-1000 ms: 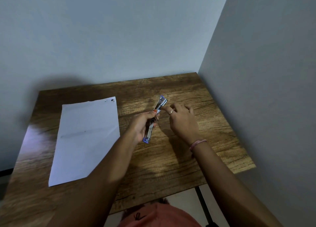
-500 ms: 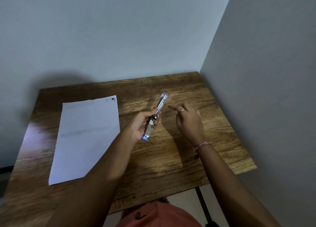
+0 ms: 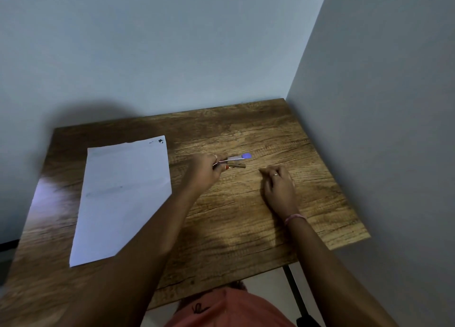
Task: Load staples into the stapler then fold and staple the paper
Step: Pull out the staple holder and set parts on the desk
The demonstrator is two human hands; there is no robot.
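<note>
Nearest, the left forearm crosses the wooden table [image 3: 234, 228] and covers a corner of the paper [image 3: 123, 193]. The right hand [image 3: 279, 186] rests on the wood, fingers loosely bent, holding nothing. Farther back, the left hand [image 3: 205, 168] grips the stapler [image 3: 234, 161], blurred, its two arms splayed apart.

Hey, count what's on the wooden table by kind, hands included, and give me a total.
Stapler: 1, gripped by the left hand
Sheet of white paper: 1, lying flat
Hands: 2, the right hand resting on the table
Total: 4
</note>
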